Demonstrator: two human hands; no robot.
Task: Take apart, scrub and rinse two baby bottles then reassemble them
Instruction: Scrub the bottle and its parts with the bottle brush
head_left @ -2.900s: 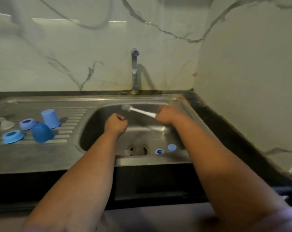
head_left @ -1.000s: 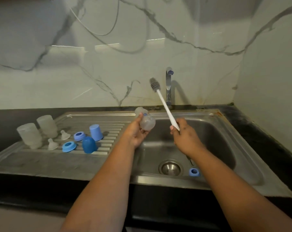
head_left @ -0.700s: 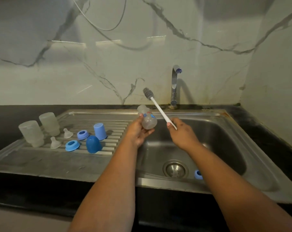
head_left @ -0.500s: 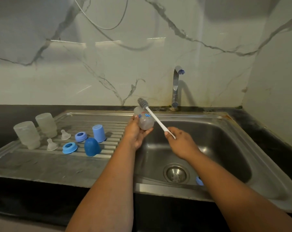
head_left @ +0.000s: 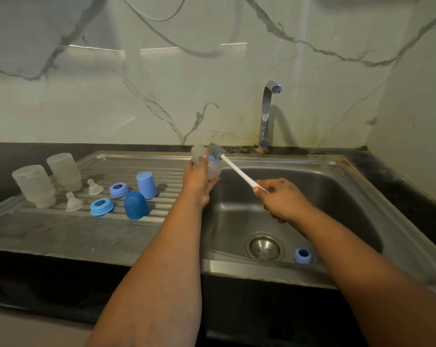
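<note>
Scrubbing is the step in hand: left hand (head_left: 198,182) grips a small frosted plastic baby bottle (head_left: 207,162) over the steel sink (head_left: 342,186); right hand (head_left: 280,199) pinches a white-handled bristle brush (head_left: 233,167), its head at the bottle. Next move likely requires steering bristles into the mouth.

I can read no text, label, brand or number anywhere in my view. The small bottle (head_left: 213,169) that my left hand (head_left: 198,182) grips carries a blue mark, but it is too blurred for me to tell whether it is lettering or a picture.
</note>
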